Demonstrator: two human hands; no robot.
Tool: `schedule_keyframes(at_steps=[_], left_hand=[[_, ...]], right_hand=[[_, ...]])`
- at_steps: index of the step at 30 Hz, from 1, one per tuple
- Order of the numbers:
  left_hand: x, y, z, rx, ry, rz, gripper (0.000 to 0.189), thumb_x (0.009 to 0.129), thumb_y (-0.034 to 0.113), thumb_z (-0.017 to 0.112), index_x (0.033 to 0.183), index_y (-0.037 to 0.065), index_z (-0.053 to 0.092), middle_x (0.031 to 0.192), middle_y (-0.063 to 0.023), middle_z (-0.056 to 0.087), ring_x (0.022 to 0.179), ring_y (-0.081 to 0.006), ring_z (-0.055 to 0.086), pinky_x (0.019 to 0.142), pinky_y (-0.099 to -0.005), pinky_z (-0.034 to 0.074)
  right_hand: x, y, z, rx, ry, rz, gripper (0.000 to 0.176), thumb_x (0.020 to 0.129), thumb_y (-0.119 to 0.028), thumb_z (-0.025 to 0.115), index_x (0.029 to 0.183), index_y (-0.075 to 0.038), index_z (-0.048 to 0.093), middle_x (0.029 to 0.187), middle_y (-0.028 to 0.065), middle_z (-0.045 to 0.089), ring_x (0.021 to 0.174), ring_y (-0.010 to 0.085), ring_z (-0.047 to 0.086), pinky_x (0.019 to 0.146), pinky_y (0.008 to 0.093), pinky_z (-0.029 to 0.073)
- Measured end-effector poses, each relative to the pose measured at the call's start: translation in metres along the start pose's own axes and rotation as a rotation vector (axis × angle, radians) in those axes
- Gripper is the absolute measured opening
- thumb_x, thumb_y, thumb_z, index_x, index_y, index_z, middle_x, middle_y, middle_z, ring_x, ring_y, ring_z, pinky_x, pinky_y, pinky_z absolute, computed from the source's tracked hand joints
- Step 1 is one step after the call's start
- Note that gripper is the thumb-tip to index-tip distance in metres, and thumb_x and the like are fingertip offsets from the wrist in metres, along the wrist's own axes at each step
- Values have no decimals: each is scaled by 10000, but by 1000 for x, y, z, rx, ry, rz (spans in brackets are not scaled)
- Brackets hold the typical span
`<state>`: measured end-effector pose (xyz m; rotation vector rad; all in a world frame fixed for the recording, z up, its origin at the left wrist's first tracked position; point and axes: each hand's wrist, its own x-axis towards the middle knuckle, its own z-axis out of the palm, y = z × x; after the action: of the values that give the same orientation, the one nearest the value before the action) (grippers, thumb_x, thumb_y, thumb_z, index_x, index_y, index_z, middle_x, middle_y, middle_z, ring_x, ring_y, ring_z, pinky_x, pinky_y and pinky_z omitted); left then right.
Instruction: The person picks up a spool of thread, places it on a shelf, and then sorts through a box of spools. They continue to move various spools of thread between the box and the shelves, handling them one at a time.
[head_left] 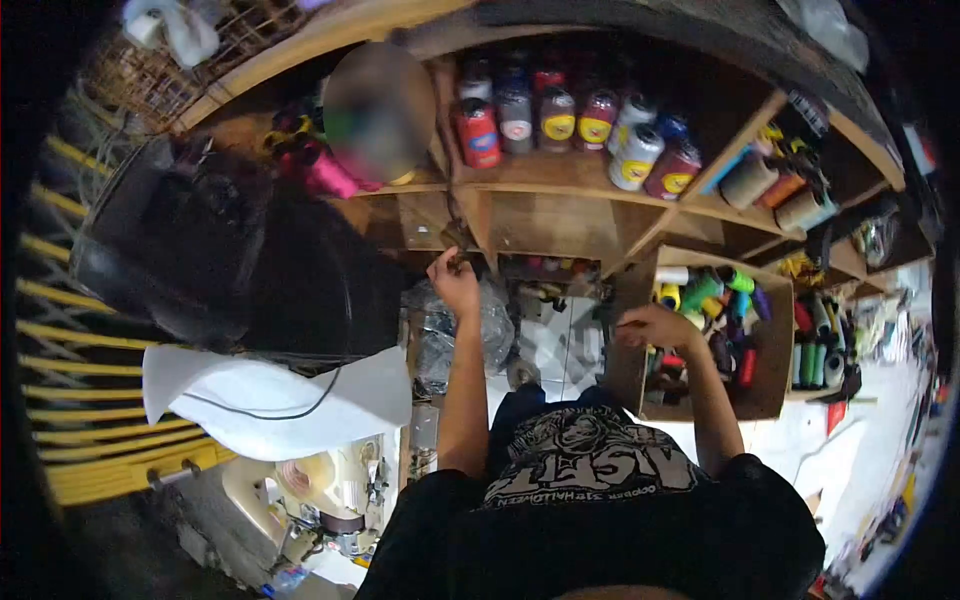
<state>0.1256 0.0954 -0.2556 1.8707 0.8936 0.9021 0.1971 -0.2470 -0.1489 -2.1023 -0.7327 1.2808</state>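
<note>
My left hand (456,286) is raised in front of the wooden shelf, its fingers curled around something small and dark that I cannot make out. Just above it, a dark strip (452,190) runs down the shelf divider. Over the left edge of a cardboard box (628,375) is my right hand (655,328), a little blurred, with its fingers loosely stretched and nothing seen in them. Inside the box lie several thread spools in green, yellow, red and other colours, such as a red spool (747,367).
Large thread cones, among them a red cone (478,132) and a white cone (636,158), stand on the wooden shelf (560,180). To the left are a black bulky object (300,270), white sheet material (270,400) and a sewing machine (320,480). Yellow bars (90,390) line the far left.
</note>
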Motion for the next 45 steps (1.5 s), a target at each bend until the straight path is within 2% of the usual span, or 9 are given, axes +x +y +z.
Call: schedule_keyframes(at_steps=[4, 7, 10, 13, 18, 20, 33, 42, 45], left_hand=[[-46, -35, 7, 29, -179, 143, 308, 728, -51, 612, 1001, 90, 626, 977, -91, 475, 740, -206, 532, 687, -329, 461], [-92, -16, 5, -26, -290, 75, 282, 721, -35, 596, 982, 67, 628, 942, -103, 493, 705, -203, 526, 646, -330, 442], [-131, -14, 15, 137, -392, 82, 267, 730, -33, 572, 975, 56, 627, 954, -121, 496, 683, -208, 522, 638, -330, 436], [-162, -6, 21, 239, -483, 78, 270, 734, -32, 561, 984, 53, 622, 978, -129, 496, 700, -216, 526, 635, -329, 437], [-195, 18, 46, 213, -576, 171, 315, 725, -45, 566, 1023, 53, 593, 1046, -141, 477, 785, -231, 518, 641, -320, 451], [-204, 32, 55, 227, -596, 159, 318, 724, -61, 560, 1016, 60, 595, 1061, -137, 473, 819, -229, 518, 641, -306, 458], [-253, 119, 55, -42, -747, 203, 269, 790, -65, 505, 1025, 30, 595, 1067, -107, 469, 796, -133, 528, 647, -234, 463], [-284, 154, 96, -254, -1317, -621, 300, 901, 183, 572, 1131, 3, 504, 974, -67, 597, 888, -116, 577, 725, -281, 507], [-289, 145, 105, -358, -1416, -570, 349, 907, 275, 558, 1114, 0, 503, 960, -79, 602, 881, -160, 594, 719, -306, 519]], right_hand=[[-77, 89, -12, 108, 145, 55, 180, 773, -200, 607, 834, -40, 660, 764, 96, 665, 735, 212, 642, 703, 331, 497], [-82, 218, 13, -835, 209, -35, 270, 764, -286, 638, 927, -71, 645, 926, 135, 657, 830, 278, 640, 715, 350, 500], [-78, 261, 55, -225, 704, 564, 369, 794, -367, 590, 869, -10, 644, 940, 184, 649, 894, 350, 632, 739, 438, 512], [-37, 366, 120, -123, 763, 302, 512, 761, -398, 623, 1079, -2, 558, 978, 241, 623, 936, 376, 613, 789, 465, 498], [-22, 312, 120, 232, 725, 568, 498, 742, -331, 674, 1130, -59, 520, 1066, 241, 591, 931, 392, 588, 774, 461, 472], [-20, 286, 101, 177, 1160, 403, 460, 743, -226, 654, 1147, -68, 499, 1039, 231, 579, 950, 402, 564, 783, 466, 468], [-6, 290, 51, -431, 1064, 488, 366, 739, -169, 613, 1076, -73, 507, 1089, 156, 491, 966, 321, 557, 747, 422, 489], [-82, 212, 80, 919, 530, 209, 545, 731, -439, 673, 991, 37, 623, 853, 184, 658, 697, 304, 645, 654, 370, 504], [-109, 174, 95, 370, 700, -110, 576, 788, -524, 627, 1012, 7, 630, 838, 185, 658, 797, 291, 642, 744, 373, 481]])
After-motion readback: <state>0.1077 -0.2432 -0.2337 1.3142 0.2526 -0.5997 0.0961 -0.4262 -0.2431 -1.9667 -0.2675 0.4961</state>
